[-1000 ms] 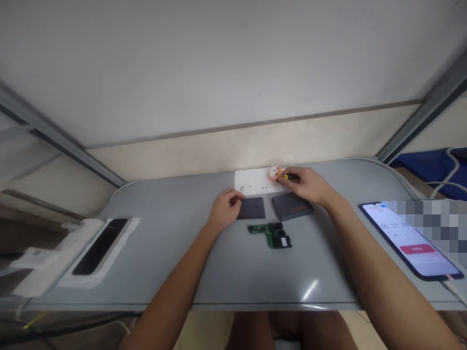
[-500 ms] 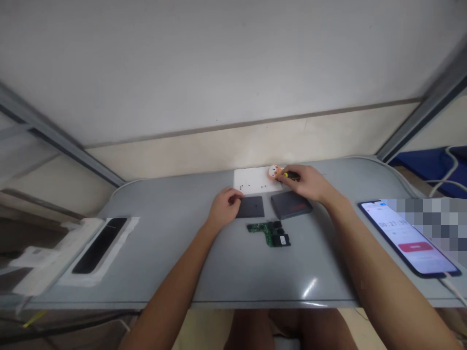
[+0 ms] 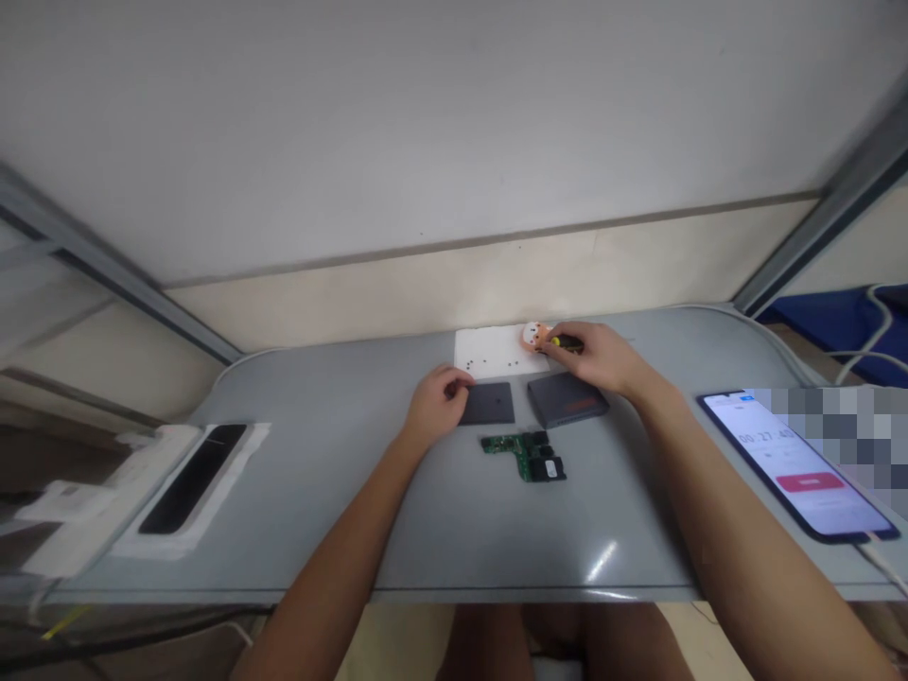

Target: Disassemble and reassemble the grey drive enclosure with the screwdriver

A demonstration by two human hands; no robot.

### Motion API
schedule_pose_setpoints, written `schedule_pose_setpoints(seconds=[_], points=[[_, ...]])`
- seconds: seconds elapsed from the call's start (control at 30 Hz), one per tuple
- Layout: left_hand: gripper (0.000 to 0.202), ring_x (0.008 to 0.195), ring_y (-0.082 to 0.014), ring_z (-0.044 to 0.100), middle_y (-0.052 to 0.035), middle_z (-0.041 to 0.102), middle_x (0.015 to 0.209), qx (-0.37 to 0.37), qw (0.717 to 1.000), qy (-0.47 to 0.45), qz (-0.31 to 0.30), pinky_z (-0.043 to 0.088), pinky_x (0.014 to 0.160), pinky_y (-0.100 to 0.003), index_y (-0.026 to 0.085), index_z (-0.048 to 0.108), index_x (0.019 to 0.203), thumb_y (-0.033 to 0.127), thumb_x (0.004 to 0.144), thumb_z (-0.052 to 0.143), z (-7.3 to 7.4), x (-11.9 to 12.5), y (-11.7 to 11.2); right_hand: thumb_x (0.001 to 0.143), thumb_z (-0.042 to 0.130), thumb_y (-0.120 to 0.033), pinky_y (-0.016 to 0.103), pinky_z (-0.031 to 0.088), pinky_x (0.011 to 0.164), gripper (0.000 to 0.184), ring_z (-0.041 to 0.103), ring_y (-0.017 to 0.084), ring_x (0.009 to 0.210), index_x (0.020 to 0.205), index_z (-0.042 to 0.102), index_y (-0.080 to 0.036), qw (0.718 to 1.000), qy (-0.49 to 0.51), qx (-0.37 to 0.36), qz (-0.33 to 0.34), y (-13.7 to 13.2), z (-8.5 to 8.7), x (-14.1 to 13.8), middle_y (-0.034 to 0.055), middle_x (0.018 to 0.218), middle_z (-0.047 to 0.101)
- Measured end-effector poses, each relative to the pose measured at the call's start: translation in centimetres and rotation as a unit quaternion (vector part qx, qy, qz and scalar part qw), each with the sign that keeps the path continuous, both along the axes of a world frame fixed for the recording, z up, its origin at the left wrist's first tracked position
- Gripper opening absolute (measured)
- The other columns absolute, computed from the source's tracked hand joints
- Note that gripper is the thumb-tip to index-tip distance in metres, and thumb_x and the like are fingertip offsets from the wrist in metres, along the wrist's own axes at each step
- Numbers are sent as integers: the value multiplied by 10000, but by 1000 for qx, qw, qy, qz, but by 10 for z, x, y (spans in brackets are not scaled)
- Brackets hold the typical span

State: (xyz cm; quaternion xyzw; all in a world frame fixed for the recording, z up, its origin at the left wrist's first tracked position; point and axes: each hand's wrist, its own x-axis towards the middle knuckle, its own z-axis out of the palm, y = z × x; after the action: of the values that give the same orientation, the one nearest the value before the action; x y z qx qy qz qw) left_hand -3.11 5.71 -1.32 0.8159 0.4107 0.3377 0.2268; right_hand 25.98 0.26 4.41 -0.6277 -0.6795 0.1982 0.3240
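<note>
My left hand is curled at the left edge of a flat dark grey cover, its fingertips closed at the corner. In my right hand, at the back of the table, a black-and-yellow screwdriver is pinched; the fingers hide part of it. Touching or very close to its front end is a small round orange-and-white object with a cartoon face. Below the right hand lies a dark case with a reddish mark. Nearer me is a green circuit board with black parts.
Several tiny dark screws lie on a white sheet near the wall. On the right, a lit phone shows a timer, with a cable attached. A black phone-like slab lies on white material at left. Metal posts flank the table.
Both hands stay almost in place. The round orange-and-white object has turned slightly, and the view has shifted a little.
</note>
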Motion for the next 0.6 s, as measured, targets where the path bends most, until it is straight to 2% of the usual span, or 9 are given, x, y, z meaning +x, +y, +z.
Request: schedule_pose_setpoints(seconds=[0.13, 0.27, 0.43, 0.6], points=[[260, 749, -146, 591, -8, 654, 820, 2, 1000, 1, -1, 481, 708, -273, 198, 738, 854, 7, 817, 566, -1, 0, 0, 962, 535, -643, 326, 457, 696, 459, 670, 238, 798, 1019, 785, -262, 1000, -7, -4, 2, -2, 2, -1, 49, 964, 792], [267, 750, -143, 596, -7, 655, 832, 0, 1000, -4, -3, 478, 703, -268, 198, 736, 857, -2, 813, 565, -1, 0, 0, 914, 612, -630, 333, 472, 671, 454, 669, 237, 745, 1090, 784, -249, 998, -25, -47, 12, -5, 3, 0, 61, 922, 790], [279, 772, -147, 600, -7, 660, 839, -2, 1000, -5, 1, 470, 700, -265, 201, 737, 859, -11, 811, 562, -1, 0, 0, 788, 762, -641, 354, 527, 751, 615, 713, 266, 809, 1293, 742, -290, 991, -58, -121, 22, -3, 2, 2, 71, 1013, 797], [283, 780, -150, 601, -9, 661, 841, -5, 1000, -7, -2, 469, 698, -266, 203, 740, 864, -11, 806, 564, -2, 0, 0, 728, 834, -608, 368, 546, 830, 679, 731, 299, 899, 1325, 726, -303, 988, -76, -125, 52, 2, -4, 8, 72, 1058, 800]])
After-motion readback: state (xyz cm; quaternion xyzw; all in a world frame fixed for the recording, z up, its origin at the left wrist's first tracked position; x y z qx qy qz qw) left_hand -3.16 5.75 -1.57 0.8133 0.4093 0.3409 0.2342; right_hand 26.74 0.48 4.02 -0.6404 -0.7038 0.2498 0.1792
